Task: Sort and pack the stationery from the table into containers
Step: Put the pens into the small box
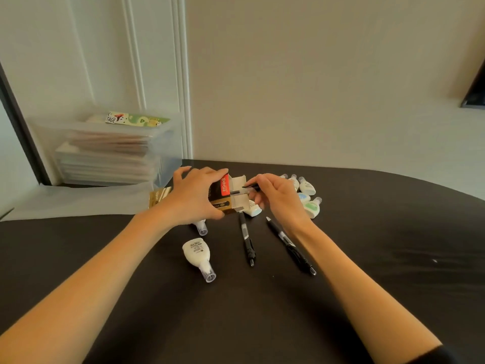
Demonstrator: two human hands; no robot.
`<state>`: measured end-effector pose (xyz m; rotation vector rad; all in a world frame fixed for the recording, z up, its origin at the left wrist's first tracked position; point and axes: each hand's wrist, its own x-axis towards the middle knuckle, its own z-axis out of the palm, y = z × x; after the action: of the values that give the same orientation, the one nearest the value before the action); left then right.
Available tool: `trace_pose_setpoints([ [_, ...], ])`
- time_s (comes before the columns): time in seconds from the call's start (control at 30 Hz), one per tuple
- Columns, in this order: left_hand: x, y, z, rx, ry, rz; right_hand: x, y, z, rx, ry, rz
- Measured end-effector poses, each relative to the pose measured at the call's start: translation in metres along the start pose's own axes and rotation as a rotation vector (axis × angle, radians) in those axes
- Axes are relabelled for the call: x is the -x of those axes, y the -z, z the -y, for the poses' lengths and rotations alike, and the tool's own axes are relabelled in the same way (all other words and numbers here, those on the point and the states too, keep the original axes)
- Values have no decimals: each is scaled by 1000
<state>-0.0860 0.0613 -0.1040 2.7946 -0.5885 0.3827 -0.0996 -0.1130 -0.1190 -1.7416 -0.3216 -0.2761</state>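
My left hand (pixel 195 195) grips a small black, gold and red cardboard pen box (pixel 224 194) whose flaps stand open toward the right. My right hand (pixel 275 195) pinches a black pen (pixel 245 189) with its front end inside the box mouth. Two more black pens (pixel 246 239) (pixel 290 245) lie on the dark table (pixel 367 258) just in front of the box. A white correction-tape bottle (pixel 199 256) lies nearer me; another (pixel 201 227) shows partly under my left hand. Several more bottles (pixel 308 197) are grouped behind my right hand.
A stack of clear plastic storage boxes (pixel 115 151) with papers inside stands at the back left, beside a white door. A gold-striped flat box (pixel 158 197) lies left of my left hand. A wall runs along the table's far edge.
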Motion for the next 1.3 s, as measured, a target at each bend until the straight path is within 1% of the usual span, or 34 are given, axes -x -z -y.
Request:
trace_pose_setpoints([
  [0.1,-1,-5,2,38,-12,1,-1,-5,-1,152,28,16],
  [0.23,-4,-13,0,37,-55,-19,-2,-20,-5,255,15,70],
  [0.33,-5,-16,3,92,-33,-51,-1,-16,-7,211,-19,81],
  [0.43,-5,-19,5,106,-17,-58,-2,-6,-11,105,-29,27],
  [0.57,-5,-20,5,100,-33,-64,-2,-8,-14,47,-11,-43],
  [0.63,-6,-19,5,100,-36,-64,-2,-10,-16,71,-20,-40],
  [0.77,-5,-21,4,89,-49,-67,-4,-15,-23,214,-3,-18],
  [0.9,-5,-20,4,134,-58,-98,-3,-17,-26,213,0,55],
  [1.07,-4,-23,1,107,-79,-75,-3,-15,-29,215,-52,86],
  [1.1,-5,-23,1,103,-72,-89,-4,-13,-29,180,-52,61],
  [1.13,-5,-22,2,98,-58,-104,-3,-9,-27,133,-54,-4],
  [1.2,-6,-22,6,80,-19,-137,-4,-1,-23,72,-121,-195],
  [1.23,-6,-22,7,65,3,-145,-5,3,-23,117,-174,-249],
  [1.27,-6,-23,9,46,25,-148,-4,8,-23,229,-229,-223],
  [1.3,-6,-24,10,21,44,-149,-4,10,-24,374,-286,-102],
])
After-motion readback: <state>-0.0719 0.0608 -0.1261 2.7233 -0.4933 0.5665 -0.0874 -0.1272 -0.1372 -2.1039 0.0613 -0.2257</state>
